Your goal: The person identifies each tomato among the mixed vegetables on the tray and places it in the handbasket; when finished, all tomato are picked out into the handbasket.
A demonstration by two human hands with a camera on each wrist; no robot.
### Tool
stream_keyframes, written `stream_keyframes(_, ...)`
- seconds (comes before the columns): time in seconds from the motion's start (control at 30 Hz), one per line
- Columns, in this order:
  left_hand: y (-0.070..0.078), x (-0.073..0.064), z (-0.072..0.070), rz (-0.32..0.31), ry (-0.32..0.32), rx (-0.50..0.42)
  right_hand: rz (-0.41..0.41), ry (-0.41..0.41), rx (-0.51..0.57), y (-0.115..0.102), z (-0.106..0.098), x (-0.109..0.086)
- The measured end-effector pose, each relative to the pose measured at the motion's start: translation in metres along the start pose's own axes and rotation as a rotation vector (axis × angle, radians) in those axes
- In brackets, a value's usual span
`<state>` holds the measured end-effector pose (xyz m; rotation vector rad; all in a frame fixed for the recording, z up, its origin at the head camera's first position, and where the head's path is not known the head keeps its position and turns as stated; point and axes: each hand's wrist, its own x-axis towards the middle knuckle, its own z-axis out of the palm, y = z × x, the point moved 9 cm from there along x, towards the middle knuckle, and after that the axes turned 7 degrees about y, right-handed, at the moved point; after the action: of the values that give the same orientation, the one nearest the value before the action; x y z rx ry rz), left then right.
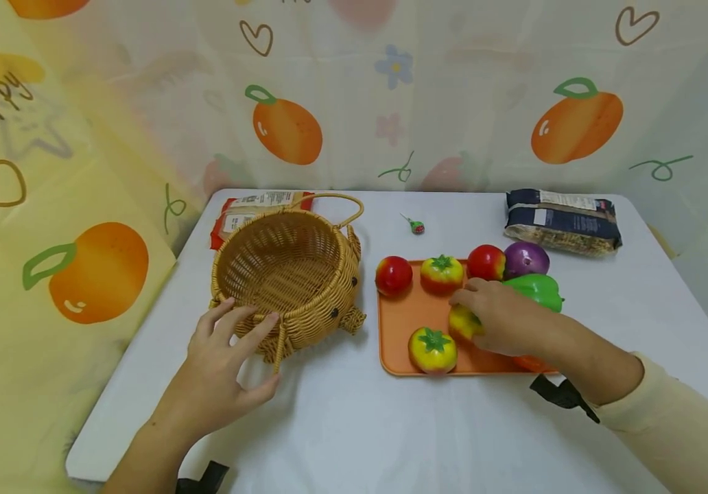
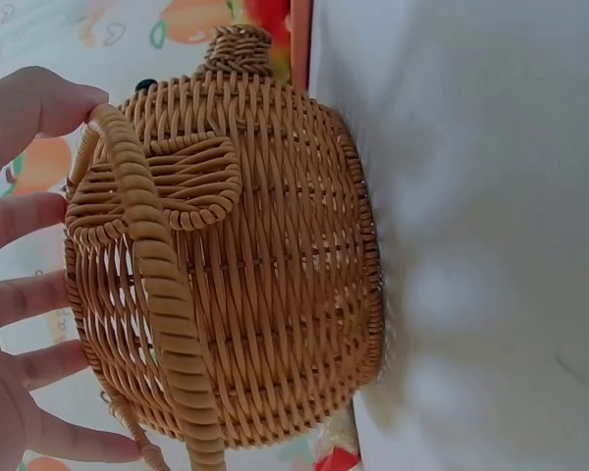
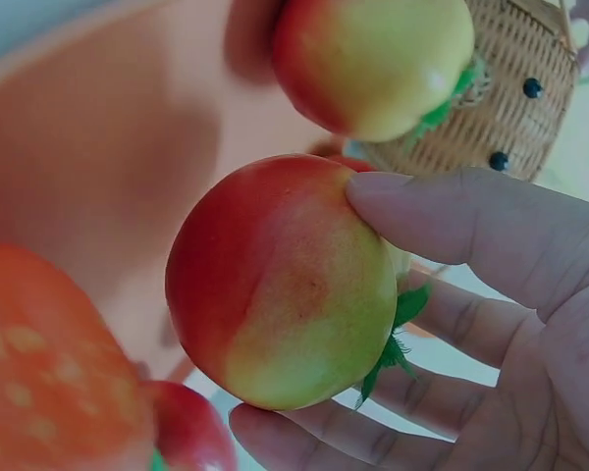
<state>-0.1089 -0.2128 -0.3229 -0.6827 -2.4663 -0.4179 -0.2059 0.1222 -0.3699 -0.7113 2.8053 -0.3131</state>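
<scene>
A wicker basket (image 1: 304, 322) with an animal face stands left of centre, its inside bare. My left hand (image 1: 215, 370) is at its near rim, fingers spread and fairly straight. In the left wrist view, the thumb (image 2: 44, 108) touches the basket's looped handle (image 2: 162, 265), fingertips right at the rim. Over an orange tray (image 1: 394, 336), my right hand (image 1: 502, 315) grips a red-and-yellow toy tomato (image 3: 285, 285) between thumb and fingers; its green leaves face the palm. Another such tomato (image 1: 432, 350) lies left of the hand, and a third (image 1: 442, 274) behind it.
Red toy fruits (image 1: 394, 276), a purple round one (image 1: 526, 260) and a green pepper (image 1: 539, 291) lie about the tray. An orange piece (image 1: 533, 363) is partly under the right wrist. Behind are a lollipop (image 1: 416, 226), a dark packet (image 1: 560, 221) and a red packet (image 1: 227, 219).
</scene>
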Motion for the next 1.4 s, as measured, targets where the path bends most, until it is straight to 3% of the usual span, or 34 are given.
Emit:
stream_keyframes(0.2, 0.001, 0.002, -0.001, 0.022, 0.007, 0.009, -0.044, 0.07, -0.022, -0.014, -0.029, 0.01)
stream_keyframes(0.43, -0.003, -0.001, -0.001, 0.018, 0.008, -0.003, -0.142, 0.16, -0.027, -0.048, -0.07, 0.03)
stream_keyframes(0.7, -0.003, -0.003, 0.003, 0.004, -0.005, -0.001, -0.232, 0.202, -0.015, -0.089, -0.091, 0.059)
stream_keyframes(1.07, -0.002, -0.002, 0.002, -0.009, -0.027, 0.0, -0.27, 0.239, 0.088, -0.13, -0.1, 0.102)
stream_keyframes(1.4, -0.008, -0.003, 0.001, -0.017, -0.018, -0.004, -0.371, 0.183, 0.041, -0.183, -0.077, 0.133)
